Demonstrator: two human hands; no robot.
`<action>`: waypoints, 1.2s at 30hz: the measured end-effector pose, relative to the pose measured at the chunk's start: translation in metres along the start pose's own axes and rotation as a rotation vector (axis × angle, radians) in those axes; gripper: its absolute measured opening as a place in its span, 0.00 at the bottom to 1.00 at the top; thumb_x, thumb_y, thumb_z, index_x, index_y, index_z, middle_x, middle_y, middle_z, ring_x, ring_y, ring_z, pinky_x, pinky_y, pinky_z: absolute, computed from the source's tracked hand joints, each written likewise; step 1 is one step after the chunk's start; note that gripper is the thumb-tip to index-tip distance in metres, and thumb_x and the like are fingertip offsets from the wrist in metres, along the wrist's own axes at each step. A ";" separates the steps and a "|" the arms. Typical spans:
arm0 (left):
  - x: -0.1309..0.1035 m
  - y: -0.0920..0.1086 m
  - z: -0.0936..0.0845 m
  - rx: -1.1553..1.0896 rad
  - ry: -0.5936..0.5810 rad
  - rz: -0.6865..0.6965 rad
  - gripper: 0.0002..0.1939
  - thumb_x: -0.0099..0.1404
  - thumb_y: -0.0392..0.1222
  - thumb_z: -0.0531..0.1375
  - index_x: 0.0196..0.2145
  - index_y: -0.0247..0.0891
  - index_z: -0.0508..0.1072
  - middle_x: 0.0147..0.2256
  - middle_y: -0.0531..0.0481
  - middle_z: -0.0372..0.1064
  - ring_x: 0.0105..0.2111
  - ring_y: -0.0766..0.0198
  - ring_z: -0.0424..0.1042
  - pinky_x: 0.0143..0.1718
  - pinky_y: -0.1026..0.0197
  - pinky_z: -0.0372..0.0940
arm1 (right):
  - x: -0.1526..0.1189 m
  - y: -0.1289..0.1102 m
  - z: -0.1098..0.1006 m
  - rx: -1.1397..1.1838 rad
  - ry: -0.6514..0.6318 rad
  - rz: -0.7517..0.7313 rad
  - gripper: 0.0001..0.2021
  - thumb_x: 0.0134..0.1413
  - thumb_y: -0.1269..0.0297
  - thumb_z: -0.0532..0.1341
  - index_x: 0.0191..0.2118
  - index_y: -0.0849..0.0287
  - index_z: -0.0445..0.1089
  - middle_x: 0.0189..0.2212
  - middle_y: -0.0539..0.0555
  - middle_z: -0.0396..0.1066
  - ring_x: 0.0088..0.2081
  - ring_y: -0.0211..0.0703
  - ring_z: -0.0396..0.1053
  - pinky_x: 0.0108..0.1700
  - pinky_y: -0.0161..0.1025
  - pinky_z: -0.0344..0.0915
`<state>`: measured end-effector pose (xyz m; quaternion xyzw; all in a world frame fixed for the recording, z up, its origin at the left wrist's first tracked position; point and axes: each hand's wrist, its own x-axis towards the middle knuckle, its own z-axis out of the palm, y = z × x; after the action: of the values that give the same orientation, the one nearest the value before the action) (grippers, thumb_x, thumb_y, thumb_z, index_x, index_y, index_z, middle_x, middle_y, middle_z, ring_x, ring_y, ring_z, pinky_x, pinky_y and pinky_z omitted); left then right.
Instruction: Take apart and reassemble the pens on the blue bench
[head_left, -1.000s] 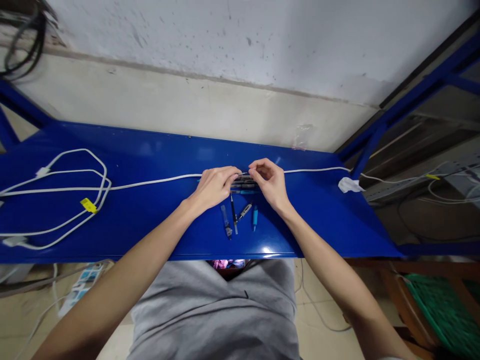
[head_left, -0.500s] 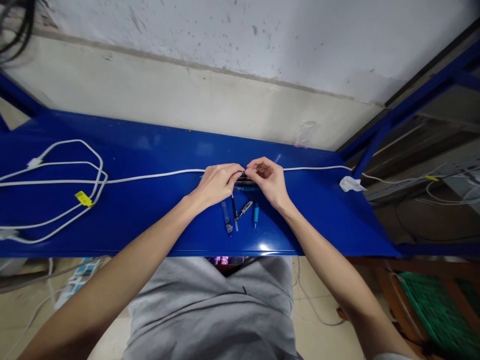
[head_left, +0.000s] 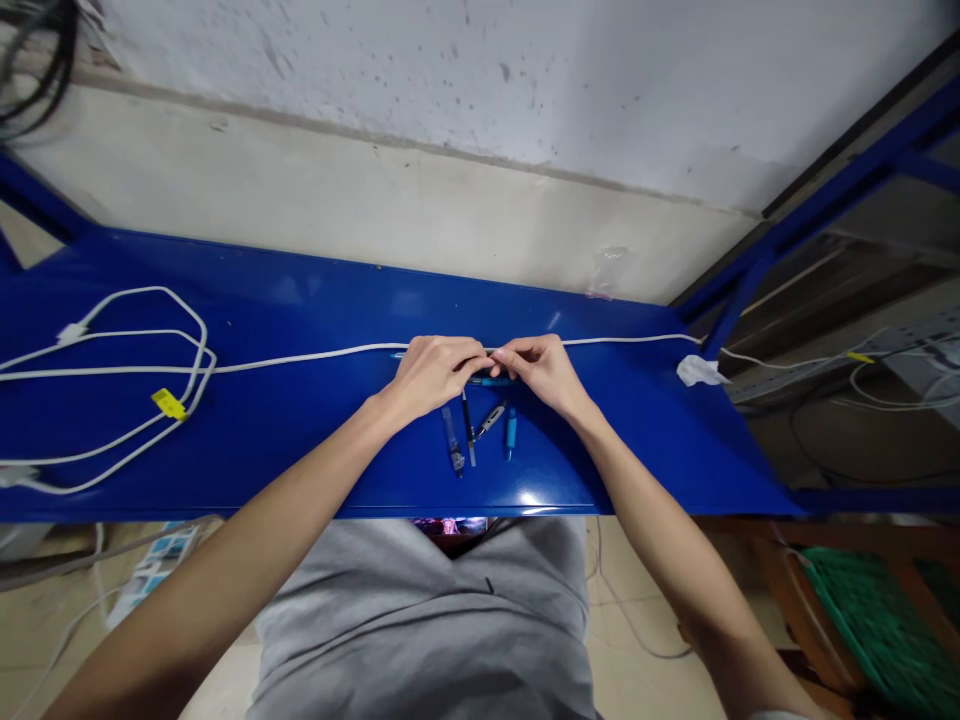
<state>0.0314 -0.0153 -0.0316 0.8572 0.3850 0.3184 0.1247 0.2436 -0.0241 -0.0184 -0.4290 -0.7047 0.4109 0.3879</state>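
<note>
My left hand [head_left: 439,372] and my right hand [head_left: 546,372] meet over the middle of the blue table, fingertips pinched together. Whatever is between them is too small or hidden to name. Just under the fingers lies a blue pen part [head_left: 496,381]. Nearer the table's front edge are a clear pen barrel [head_left: 452,440], a thin dark refill [head_left: 469,430], a grey pen piece [head_left: 492,418] and a short blue grip piece [head_left: 511,433]. A light blue tip [head_left: 397,355] shows left of my left hand.
A white cable [head_left: 300,358] crosses the blue table [head_left: 300,450], looping at the left with a yellow tag [head_left: 169,403]. Crumpled white tissue [head_left: 699,371] lies at the right. A clear plastic bag [head_left: 609,272] is by the wall, and a blue frame post [head_left: 739,300] stands at the right.
My fingertips have come closer together and lower. The dark piece seen between them before is now hidden. The loose pen parts have stayed in place.
</note>
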 end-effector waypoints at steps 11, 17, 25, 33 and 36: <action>0.000 -0.003 -0.004 -0.020 0.043 -0.065 0.10 0.73 0.43 0.57 0.42 0.42 0.79 0.36 0.52 0.80 0.33 0.64 0.76 0.35 0.62 0.61 | -0.012 -0.024 0.010 -0.358 -0.485 -0.163 0.10 0.51 0.63 0.76 0.37 0.59 0.77 0.38 0.54 0.75 0.41 0.45 0.70 0.47 0.41 0.65; 0.001 -0.002 -0.004 -0.061 0.004 -0.057 0.08 0.72 0.39 0.57 0.41 0.40 0.77 0.36 0.51 0.79 0.32 0.64 0.75 0.34 0.63 0.61 | -0.016 -0.017 0.011 -0.493 -0.534 -0.195 0.17 0.50 0.63 0.76 0.43 0.57 0.72 0.46 0.56 0.72 0.50 0.51 0.69 0.56 0.47 0.63; 0.000 -0.007 -0.004 -0.093 -0.023 -0.038 0.09 0.73 0.39 0.56 0.40 0.38 0.77 0.35 0.50 0.78 0.30 0.65 0.73 0.32 0.63 0.60 | -0.016 -0.026 -0.027 -0.425 -0.539 -0.104 0.10 0.54 0.68 0.73 0.42 0.56 0.76 0.42 0.53 0.72 0.47 0.47 0.68 0.52 0.43 0.63; 0.002 -0.009 -0.006 -0.175 -0.008 -0.002 0.10 0.74 0.39 0.56 0.40 0.38 0.77 0.36 0.50 0.78 0.31 0.65 0.73 0.33 0.63 0.62 | -0.030 -0.028 -0.029 -0.335 -0.715 -0.014 0.11 0.56 0.74 0.70 0.44 0.55 0.79 0.37 0.51 0.69 0.40 0.40 0.68 0.45 0.37 0.65; 0.003 -0.010 -0.005 -0.186 -0.003 0.014 0.10 0.74 0.39 0.56 0.40 0.37 0.78 0.35 0.50 0.78 0.31 0.65 0.74 0.33 0.63 0.62 | -0.040 -0.028 -0.020 -0.362 -0.724 -0.007 0.09 0.56 0.75 0.70 0.42 0.56 0.80 0.37 0.51 0.69 0.38 0.39 0.68 0.41 0.36 0.64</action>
<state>0.0238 -0.0071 -0.0306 0.8451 0.3477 0.3522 0.2021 0.2666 -0.0641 0.0063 -0.3155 -0.8583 0.4034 0.0342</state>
